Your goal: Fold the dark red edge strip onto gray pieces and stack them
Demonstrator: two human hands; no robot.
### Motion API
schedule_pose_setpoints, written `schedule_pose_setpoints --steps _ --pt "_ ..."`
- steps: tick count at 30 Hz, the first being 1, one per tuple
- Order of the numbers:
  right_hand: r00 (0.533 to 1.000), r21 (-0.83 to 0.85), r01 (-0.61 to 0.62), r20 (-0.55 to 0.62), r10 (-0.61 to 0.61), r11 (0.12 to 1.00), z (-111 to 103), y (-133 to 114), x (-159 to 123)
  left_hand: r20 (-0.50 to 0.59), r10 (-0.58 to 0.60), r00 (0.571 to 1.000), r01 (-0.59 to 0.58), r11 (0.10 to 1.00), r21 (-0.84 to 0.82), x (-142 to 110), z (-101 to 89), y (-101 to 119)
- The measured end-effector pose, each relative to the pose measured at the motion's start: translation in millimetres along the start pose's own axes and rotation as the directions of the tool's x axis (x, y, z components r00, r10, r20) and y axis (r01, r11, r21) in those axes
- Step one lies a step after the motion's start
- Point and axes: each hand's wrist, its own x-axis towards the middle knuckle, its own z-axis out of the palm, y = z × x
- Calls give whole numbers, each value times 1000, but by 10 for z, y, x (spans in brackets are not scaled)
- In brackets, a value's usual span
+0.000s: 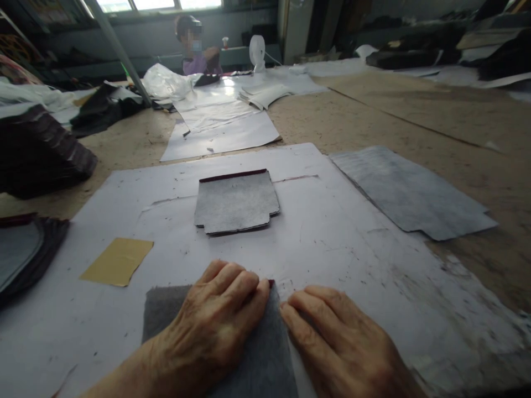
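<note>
A grey felt-like fabric piece (265,359) lies on the white sheet (332,249) right in front of me. Across its top my left hand (219,318) is closed, fingers curled and pressed onto the far edge, where a bit of dark red edging (271,283) shows. Just off the right edge of the fabric, my right hand (340,337) is closed too, with thumb and fingers together low over the sheet. Whatever its fingertips hold, if anything, is hidden. Farther off, a small stack of notched grey fabric pieces (236,202) with dark red top edging lies flat.
A tan square (118,261) lies left. Dark stacked fabric (41,146) and grey-and-black pieces (25,249) stand at the left side. Larger notched grey pieces (410,190) lie right. A slanting pole (118,52), a white fan (258,52) and a seated person (199,55) are beyond.
</note>
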Motion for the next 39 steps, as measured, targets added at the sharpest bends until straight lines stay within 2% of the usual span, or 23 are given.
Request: schedule_pose_setpoints --steps 3,8,12,18,23,29,32,34,37,39 --pt "999 74 -45 26 43 996 -26 29 89 -12 -6 1000 6 1000 -7 -1 2 -4" --pt "997 8 32 64 -32 999 25 43 167 3 -18 1000 18 1000 -6 0 -4 2" --pt "994 -7 46 100 -45 999 49 53 160 41 -32 999 33 999 -19 -5 -31 -9" --pt "990 -35 64 126 -59 997 27 79 174 49 -137 989 140 988 -70 -113 -137 -123" --pt "990 -18 75 117 -72 997 25 87 158 83 -95 992 105 985 -134 -249 -221 -229" --pt "977 -43 126 176 -117 991 -2 69 190 136 -7 991 16 998 -64 -233 -238 -249" --pt "955 -2 144 261 -139 990 -34 72 242 124 18 992 -10 998 -64 -215 -228 -254" --pt "951 49 140 273 -148 989 -44 105 269 120 34 992 -28 998 -50 -214 -217 -255" --pt "959 171 95 249 -136 981 -55 215 294 121 42 992 -38 999 -29 -221 -202 -250" --pt "976 260 8 208 -64 966 -73 307 314 112 38 993 -36 999 -23 -229 -197 -245"
